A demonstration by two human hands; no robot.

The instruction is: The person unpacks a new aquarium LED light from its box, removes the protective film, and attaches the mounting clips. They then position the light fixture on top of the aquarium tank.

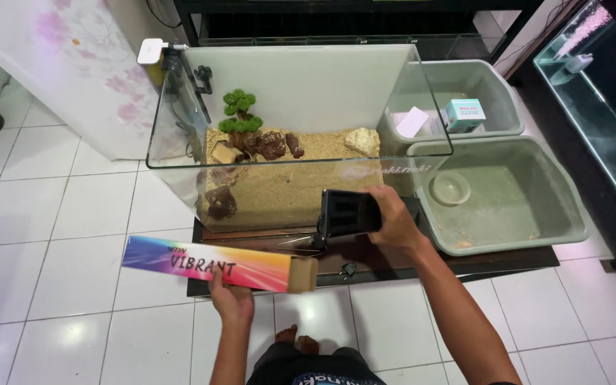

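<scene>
In left grip: rainbow box

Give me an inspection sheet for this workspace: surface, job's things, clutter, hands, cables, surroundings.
Surface: dark low stand on white tiles.
Job's things: long rainbow-coloured box, one end open; black slotted part.
Clutter: glass tank with sand, rocks, small green tree; two grey tubs, one holding a small box.
Hands: left hand holds the rainbow-coloured box; right hand holds the black slotted part.
Cables: a dark cable, top left.
Surroundings: second aquarium at right.
</scene>
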